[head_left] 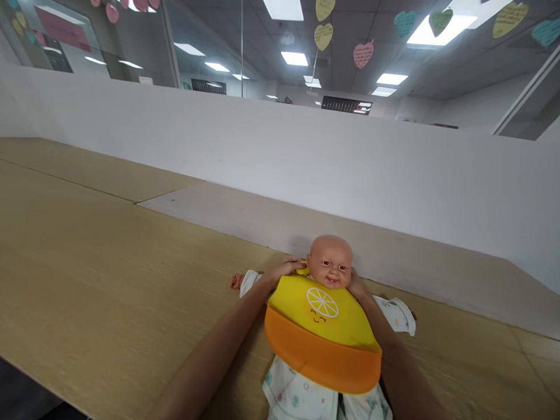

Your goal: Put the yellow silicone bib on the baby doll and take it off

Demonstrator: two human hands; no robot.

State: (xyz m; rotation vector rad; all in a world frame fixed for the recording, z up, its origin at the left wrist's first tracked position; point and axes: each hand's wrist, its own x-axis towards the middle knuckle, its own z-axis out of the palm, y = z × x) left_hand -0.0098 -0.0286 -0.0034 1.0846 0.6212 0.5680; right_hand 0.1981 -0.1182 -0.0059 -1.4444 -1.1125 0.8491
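Note:
A baby doll (331,254) lies on its back on the table, in white patterned clothes (301,391) with its arms out to both sides. Over its chest lies a bib (350,321), yellow with a lemon-slice face and an orange catch pocket (324,361) along the bottom. My left hand (286,268) is at the side of the doll's neck, its fingers closed on the bib's yellow neck strap (303,269). On the other side of the neck is my right hand (357,286); its fingers are hidden behind the doll's head and the bib's edge.
The wood-grain table (109,251) extends far to the left, with a pale panel (245,210) along its back. A white wall (280,151) rises behind it, topped by glass panes with heart-shaped notes (323,37). The table's front edge shows at lower left.

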